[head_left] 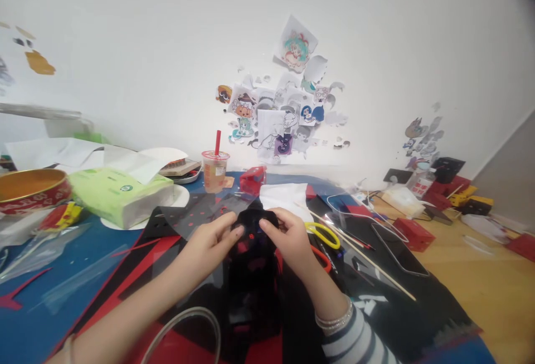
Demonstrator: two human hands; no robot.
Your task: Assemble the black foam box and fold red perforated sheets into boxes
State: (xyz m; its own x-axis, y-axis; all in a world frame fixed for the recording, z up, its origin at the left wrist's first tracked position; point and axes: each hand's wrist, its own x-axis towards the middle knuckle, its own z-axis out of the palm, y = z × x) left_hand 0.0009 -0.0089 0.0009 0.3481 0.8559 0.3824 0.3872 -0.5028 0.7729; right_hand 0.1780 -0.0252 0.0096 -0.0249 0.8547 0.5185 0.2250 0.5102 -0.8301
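Note:
Between my two hands is a glossy black piece (254, 220) with small red marks; its exact kind is unclear. My left hand (214, 239) grips its left side, thumb on top and fingers curled behind. On the right side, my right hand (289, 237) pinches it with the thumb pressed on top. Below the hands lie dark shiny sheets, with red strips (144, 266) showing at the left. Just right of my right hand are scissors with yellow handles (324, 234), and an orange handle loop (321, 258) shows beside them.
A drink cup with a red straw (215, 171) stands at the back. Left are a green tissue pack (121, 194) and a red bowl (35, 190). A phone (399, 250), a wooden stick (371, 261) and red boxes (413, 234) lie right.

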